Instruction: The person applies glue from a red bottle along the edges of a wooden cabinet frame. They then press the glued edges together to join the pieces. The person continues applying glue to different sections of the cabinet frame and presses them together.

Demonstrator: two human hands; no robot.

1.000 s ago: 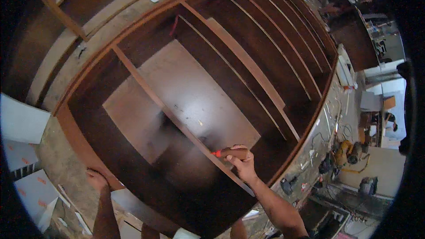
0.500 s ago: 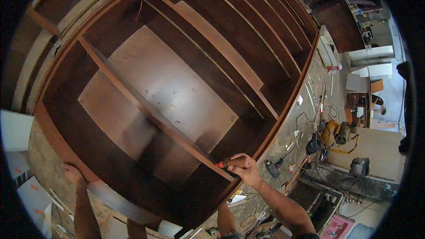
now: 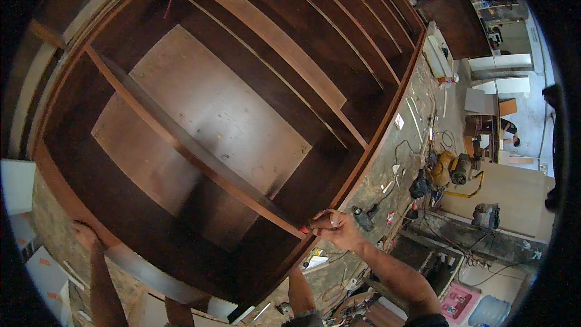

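A large dark brown wooden shelf unit (image 3: 66, 188) lies tilted across most of the view, its compartments facing me. My right hand (image 3: 339, 230) pinches a small brown tool with a red tip (image 3: 304, 229); what kind it is I cannot make out, as fingers cover most of it. That red tip is close to the near end of a thin divider (image 3: 212, 169), where it meets the right side board (image 3: 357, 172). At the lower left, my left hand (image 3: 88, 236) grips the unit's outer edge, its fingers partly hidden in shadow.
A heat-gun-like power tool (image 3: 363, 219) lies on the dusty floor right of my right hand. Beyond it are cables, scraps and a yellow-and-black machine (image 3: 451, 169). White panels (image 3: 17, 184) lean at the far left. A pink crate (image 3: 459, 303) stands lower right. Another person (image 3: 510, 130) is far off.
The view has shifted, so the shelf unit sits further left. My right hand has moved the red tip along the divider to its end at the side board. My left hand stays at the edge.
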